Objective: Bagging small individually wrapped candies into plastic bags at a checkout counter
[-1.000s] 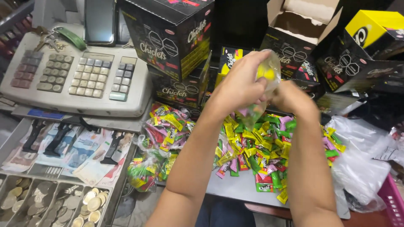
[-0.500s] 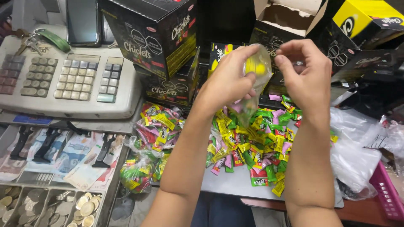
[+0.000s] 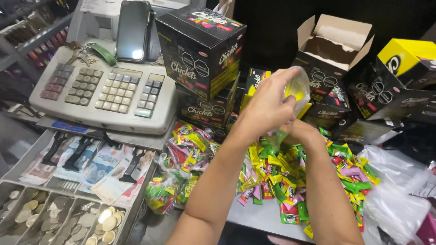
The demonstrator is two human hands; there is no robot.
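My left hand (image 3: 268, 104) grips a small clear plastic bag (image 3: 299, 87) with yellow sweets inside and holds it up in front of the black boxes. My right hand (image 3: 300, 132) sits just under the left one, mostly hidden by it, at the bag's twisted lower end (image 3: 278, 136). Below both hands lies a heap of small gum packets (image 3: 281, 181) in green, yellow, pink and red on the grey counter (image 3: 263, 218).
Several filled clear bags of packets (image 3: 181, 159) lie left of the heap. A cash register (image 3: 104, 95) carries a phone (image 3: 132, 29) and keys (image 3: 84, 52); its open drawer holds banknotes (image 3: 91, 163) and coins (image 3: 68, 220). Black boxes (image 3: 200, 50), an open box (image 3: 331, 45), a yellow box (image 3: 408, 59) and white plastic bags (image 3: 395, 190) surround the counter.
My right hand has dropped from beside the bag to under my left hand. The left hand has turned over the top of the bag.
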